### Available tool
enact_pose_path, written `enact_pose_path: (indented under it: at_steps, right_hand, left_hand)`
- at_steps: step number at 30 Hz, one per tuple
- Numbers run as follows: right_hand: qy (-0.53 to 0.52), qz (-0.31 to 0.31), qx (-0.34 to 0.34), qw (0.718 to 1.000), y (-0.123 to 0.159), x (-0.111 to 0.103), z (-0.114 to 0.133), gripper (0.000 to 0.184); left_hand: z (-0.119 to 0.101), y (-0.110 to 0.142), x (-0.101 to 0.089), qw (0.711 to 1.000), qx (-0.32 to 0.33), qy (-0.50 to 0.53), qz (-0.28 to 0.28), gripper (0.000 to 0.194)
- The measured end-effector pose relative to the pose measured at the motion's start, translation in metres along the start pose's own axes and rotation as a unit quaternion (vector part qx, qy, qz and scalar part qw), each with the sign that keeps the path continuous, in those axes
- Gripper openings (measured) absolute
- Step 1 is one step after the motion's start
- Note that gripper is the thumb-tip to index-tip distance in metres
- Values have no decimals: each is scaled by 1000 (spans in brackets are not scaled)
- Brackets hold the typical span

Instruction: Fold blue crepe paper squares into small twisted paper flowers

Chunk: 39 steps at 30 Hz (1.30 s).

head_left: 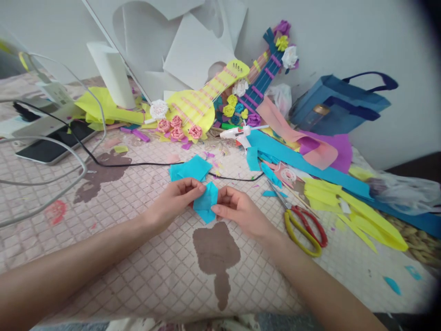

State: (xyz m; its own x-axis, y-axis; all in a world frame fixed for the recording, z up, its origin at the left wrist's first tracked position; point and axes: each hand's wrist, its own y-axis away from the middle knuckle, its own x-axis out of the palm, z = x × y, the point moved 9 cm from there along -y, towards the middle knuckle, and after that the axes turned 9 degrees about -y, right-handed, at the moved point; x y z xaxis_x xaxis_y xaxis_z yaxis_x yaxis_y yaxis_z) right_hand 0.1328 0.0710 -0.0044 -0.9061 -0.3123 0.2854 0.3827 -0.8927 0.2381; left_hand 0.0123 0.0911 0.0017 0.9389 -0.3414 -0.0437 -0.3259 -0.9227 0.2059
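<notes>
Between my two hands is a small piece of blue crepe paper [206, 202], with creases across it. My left hand [184, 193] pinches its left edge between thumb and fingers. On the other side, my right hand [234, 205] grips the right edge, its thumb lying on the paper's lower corner. Just behind my left hand, a few more blue paper pieces [193, 168] lie in a loose stack on the quilted cloth. To the right of my right hand rest scissors [303, 230] with one red and one yellow handle loop.
A yellow paper guitar [198, 108] with paper roses and a blue one [260, 87] lean at the back. A white glue gun [237, 133] stands nearby. Yellow crepe strips [361, 211] and a blue bag [337, 105] are right. A phone [55, 142] and cables lie left.
</notes>
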Motion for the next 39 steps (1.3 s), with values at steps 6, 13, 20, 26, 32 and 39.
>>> enact_pose_path:
  at_steps: [6, 13, 20, 26, 32, 39]
  right_hand:
    - [53, -14, -31, 998, 0, -6, 6, 16]
    - [155, 37, -57, 986, 2, -3, 13, 8]
    - [173, 44, 18, 984, 3, -14, 5, 21]
    - [202, 57, 33, 977, 0, -21, 0, 19]
    - [403, -16, -164, 900, 14, -25, 34, 11]
    - [523, 93, -263, 806, 23, 4, 25, 12]
  left_hand:
    - [1, 0, 3, 999, -13, 41, 30, 34]
    - [1, -4, 11, 994, 13, -74, 80, 30]
    - [10, -9, -1, 996, 12, -82, 28, 24]
    - [12, -7, 2, 984, 10, -166, 63, 25]
    - [-29, 10, -21, 903, 188, -379, -73, 13]
    - [-27, 25, 6, 854, 301, -420, 53, 12]
